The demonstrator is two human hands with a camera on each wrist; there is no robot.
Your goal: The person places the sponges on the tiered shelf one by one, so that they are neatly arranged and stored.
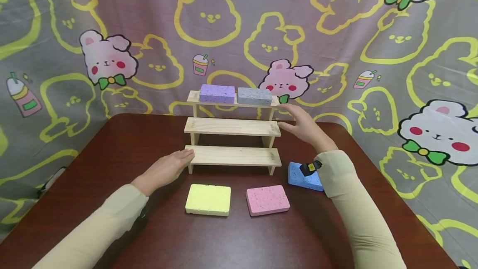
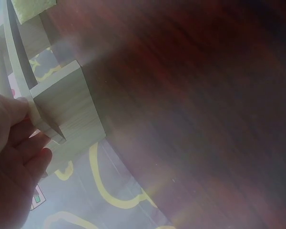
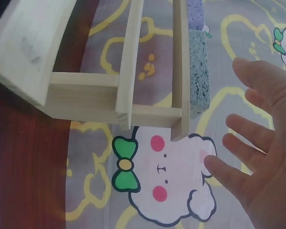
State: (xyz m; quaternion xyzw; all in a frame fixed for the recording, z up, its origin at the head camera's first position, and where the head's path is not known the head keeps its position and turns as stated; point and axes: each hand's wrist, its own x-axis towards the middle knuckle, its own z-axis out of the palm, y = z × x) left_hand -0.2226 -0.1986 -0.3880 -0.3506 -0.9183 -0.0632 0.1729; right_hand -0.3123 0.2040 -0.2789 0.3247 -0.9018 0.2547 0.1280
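Note:
A three-tier wooden shelf stand (image 1: 233, 155) stands on the table. At its left end my left hand (image 1: 166, 171) pinches the lowest shelf; in the left wrist view my thumb (image 2: 16, 109) is on one face and the fingers curl round the other. My right hand (image 1: 304, 125) is by the right end of the upper tiers, its fingers spread and holding nothing. In the right wrist view a gap separates those fingers (image 3: 248, 126) from the grey sponge (image 3: 199, 71). The purple sponge (image 1: 217, 93) sits beside the grey one on the top shelf.
In front of the stand a yellow sponge (image 1: 208, 199) and a pink sponge (image 1: 267, 199) lie on the dark red table (image 1: 231, 244). A blue sponge (image 1: 298, 176) lies to the right, partly behind my right sleeve. A patterned curtain (image 1: 231, 20) hangs behind the table.

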